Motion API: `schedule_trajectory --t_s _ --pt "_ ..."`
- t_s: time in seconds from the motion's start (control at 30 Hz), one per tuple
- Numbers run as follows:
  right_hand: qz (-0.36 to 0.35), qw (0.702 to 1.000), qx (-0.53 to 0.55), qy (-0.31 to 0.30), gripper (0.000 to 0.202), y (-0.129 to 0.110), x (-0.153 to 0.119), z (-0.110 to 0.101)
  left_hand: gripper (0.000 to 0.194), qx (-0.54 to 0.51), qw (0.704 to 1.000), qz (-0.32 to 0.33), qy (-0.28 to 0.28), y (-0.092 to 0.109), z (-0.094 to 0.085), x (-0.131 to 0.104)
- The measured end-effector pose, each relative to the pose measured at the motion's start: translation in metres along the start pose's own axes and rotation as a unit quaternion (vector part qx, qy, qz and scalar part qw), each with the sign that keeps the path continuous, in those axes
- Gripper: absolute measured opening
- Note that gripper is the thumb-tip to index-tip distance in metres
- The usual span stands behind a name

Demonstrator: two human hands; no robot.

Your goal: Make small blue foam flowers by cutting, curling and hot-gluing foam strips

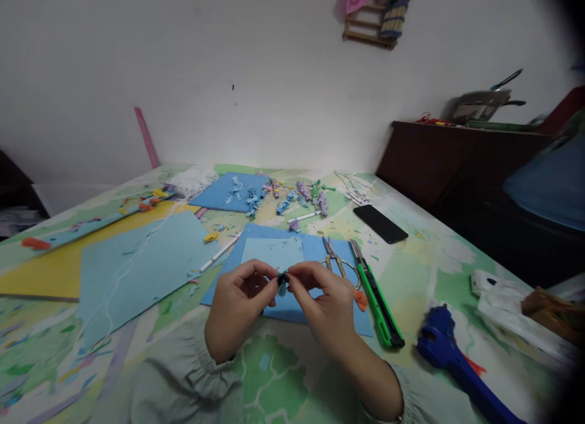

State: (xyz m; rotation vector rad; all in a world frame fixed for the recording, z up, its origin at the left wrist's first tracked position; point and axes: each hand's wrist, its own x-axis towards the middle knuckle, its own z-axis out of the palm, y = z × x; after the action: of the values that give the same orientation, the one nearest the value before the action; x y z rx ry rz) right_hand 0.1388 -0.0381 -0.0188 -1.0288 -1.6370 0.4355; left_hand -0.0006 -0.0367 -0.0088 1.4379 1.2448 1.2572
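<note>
My left hand (242,302) and my right hand (322,302) meet in front of me, thumbs and forefingers pinched together. Between their fingertips is a small light-blue piece (282,288), which looks like cut foam or paper; the fingers partly hide it. Below them lies a darker blue sheet (311,317) with a light-blue sheet (269,250) on top. Gold-handled scissors (337,259) rest just beyond my right hand. Beside them lie a green utility knife (377,305) and a small orange piece (361,300).
A white stick (219,253) and large light-blue sheet (141,272) lie left. Small wrapped coloured pieces (287,202) are scattered at the back. On the right are a black phone (381,223), a blue glue gun (445,345) and white plastic bag (507,320). A dark cabinet (439,162) stands behind.
</note>
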Motion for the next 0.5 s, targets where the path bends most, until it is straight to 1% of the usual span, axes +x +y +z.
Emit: schedule_trajectory --t_s 0.17,0.27,0.37,0.5 --pt "0.018 1.000 0.003 -0.013 0.005 -0.0027 0.0002 -0.0009 0.010 0.010 1.000 0.024 0.011 -0.0020 -0.0001 -0.0022" --pt "0.023 1.000 0.005 -0.011 0.005 -0.0030 -0.0001 -0.0006 0.009 0.023 0.999 0.038 0.016 -0.0036 0.0006 -0.0024" --pt "0.012 1.000 0.001 -0.008 0.005 -0.0025 -0.0004 -0.0005 0.007 0.041 0.997 0.059 0.032 -0.0047 0.0016 -0.0033" --pt "-0.009 1.000 -0.010 0.000 0.005 -0.0019 -0.0015 -0.0008 0.005 0.062 0.991 0.104 0.051 -0.0047 0.0025 -0.0057"
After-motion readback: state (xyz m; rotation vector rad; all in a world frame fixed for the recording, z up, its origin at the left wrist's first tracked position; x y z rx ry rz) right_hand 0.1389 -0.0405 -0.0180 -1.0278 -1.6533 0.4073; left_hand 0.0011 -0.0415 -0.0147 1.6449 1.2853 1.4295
